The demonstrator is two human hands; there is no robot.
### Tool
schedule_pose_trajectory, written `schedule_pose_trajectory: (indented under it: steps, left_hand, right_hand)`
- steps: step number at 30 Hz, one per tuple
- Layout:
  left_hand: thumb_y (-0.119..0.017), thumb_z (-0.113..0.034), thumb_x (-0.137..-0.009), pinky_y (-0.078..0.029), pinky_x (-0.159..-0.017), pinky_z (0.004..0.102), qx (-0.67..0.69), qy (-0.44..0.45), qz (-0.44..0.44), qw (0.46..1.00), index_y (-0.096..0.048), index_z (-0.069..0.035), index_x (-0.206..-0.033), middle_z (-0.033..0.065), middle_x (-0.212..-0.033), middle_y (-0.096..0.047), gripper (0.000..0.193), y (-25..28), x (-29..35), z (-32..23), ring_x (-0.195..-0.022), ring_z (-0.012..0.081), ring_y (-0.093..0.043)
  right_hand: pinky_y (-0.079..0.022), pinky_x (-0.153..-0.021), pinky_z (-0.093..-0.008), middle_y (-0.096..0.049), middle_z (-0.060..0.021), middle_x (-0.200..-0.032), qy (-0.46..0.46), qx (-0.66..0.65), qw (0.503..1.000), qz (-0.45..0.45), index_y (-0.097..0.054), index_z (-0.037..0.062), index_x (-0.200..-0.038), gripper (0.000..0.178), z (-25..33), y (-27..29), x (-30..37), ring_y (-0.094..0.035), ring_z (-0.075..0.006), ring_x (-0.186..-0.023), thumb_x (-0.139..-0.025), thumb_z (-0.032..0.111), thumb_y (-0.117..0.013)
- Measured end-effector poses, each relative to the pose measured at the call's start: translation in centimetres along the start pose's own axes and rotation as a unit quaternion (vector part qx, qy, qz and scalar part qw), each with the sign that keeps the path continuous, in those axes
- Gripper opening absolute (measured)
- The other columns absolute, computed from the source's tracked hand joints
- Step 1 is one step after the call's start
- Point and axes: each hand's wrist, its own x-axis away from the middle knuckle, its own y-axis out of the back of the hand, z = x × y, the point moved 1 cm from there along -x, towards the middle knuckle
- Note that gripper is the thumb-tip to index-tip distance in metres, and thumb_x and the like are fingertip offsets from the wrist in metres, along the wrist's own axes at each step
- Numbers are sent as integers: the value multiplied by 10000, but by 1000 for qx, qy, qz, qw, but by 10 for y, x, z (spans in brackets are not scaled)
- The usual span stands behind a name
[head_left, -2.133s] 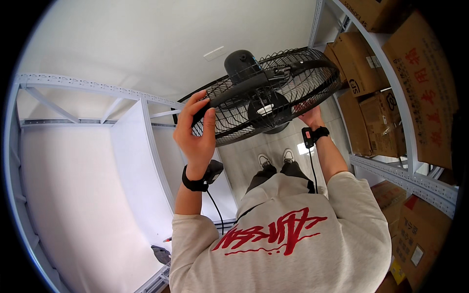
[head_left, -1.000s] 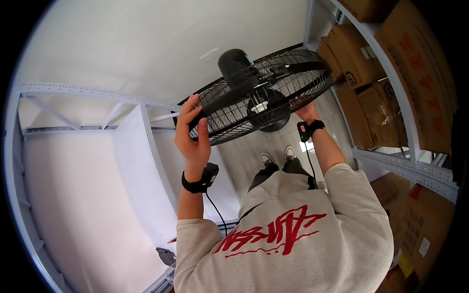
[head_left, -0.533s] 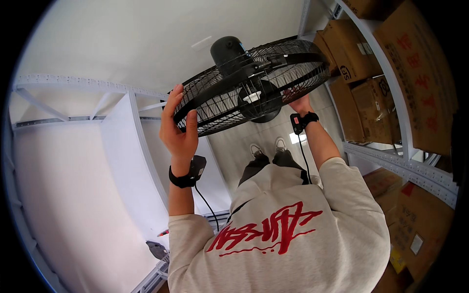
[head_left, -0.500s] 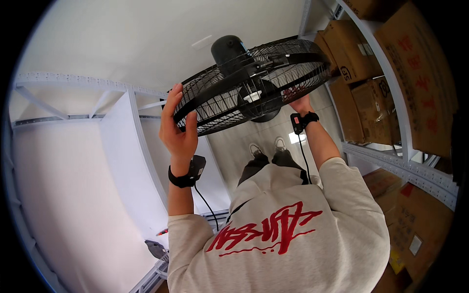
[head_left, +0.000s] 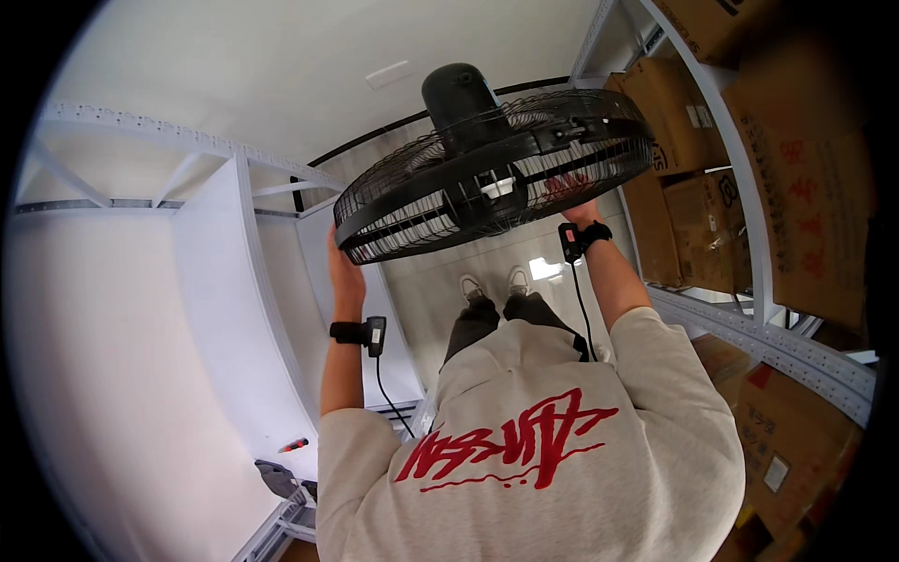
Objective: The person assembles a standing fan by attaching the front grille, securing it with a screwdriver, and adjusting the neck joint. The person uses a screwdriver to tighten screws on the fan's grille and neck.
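Note:
A large black fan head with a round wire cage is held up in front of me, tilted with its right side higher. Its dark motor housing sticks up from the far side. My left hand supports the cage's left end, its fingers mostly hidden behind the rim. Under the right part of the cage is my right hand; its fingers show dimly through the wires. Each wrist wears a black strap with a small cabled box, the left box and the right box.
White metal shelving stands on my left, with a red-and-black marker-like item on a panel. Cardboard boxes fill the rack on my right. A pale wall rises ahead, and glossy floor tiles lie below.
The fan has shifted right and tilts less. My left hand has moved lower on the rim, its fingers going from spread over the edge to behind it. My right hand stays beneath the cage.

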Motion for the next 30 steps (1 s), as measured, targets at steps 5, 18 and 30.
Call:
schedule_pose_trajectory:
  steps: [5,18,30]
  left_hand:
    - [-374,-341,-1043,-420,-1036,493,43,85,153,984,-421,-103,-1415,109,-1485,-402,444,4,-4,27,-1316,273,-436]
    - [-561,44,-902,-521,-830,289,-134,9,244,960,-539,2,-1109,58,-1026,-627,212,7,-37,21,-941,159,-609]
    - [-633,-45,-854,-488,-820,300,-443,-246,175,844,-583,7,-1105,107,-1000,-665,261,27,-58,32,-886,207,-626]
  right_hand:
    - [-434,-918,-541,-536,-178,-1160,-12,-1,1000,-27,-504,58,-1182,408,10,24,-13,-533,-399,-1012,-950,391,-468]
    - [-354,-1008,-645,-554,-245,-1269,-6,-1,998,67,-554,31,-1202,425,35,71,-35,-533,-430,-1166,-914,342,-543]
    - [-418,-1003,-507,-604,-224,-1207,-47,43,995,81,-616,-18,-1116,315,14,54,3,-577,-338,-1131,-874,182,-599]
